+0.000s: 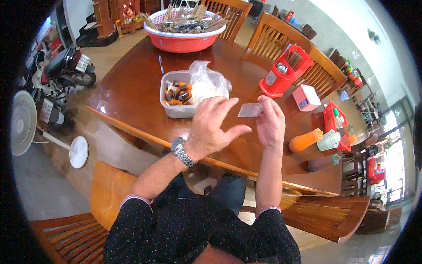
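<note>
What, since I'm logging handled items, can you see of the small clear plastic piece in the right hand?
The small clear plastic piece looks thin, flat and roughly rectangular, its left end free and pointing toward the left hand, which is open and appears not to touch it. The right hand grips its right end, apparently holding it above the brown table. Whether it is a bag or a single sheet is unclear.

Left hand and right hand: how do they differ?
The left hand is spread, thumb apart, with nothing visible in its grip; the right hand pinches a clear plastic piece. The left hand has a metal watch at its wrist; the right hand has none. Both come from dark dotted sleeves.
</note>
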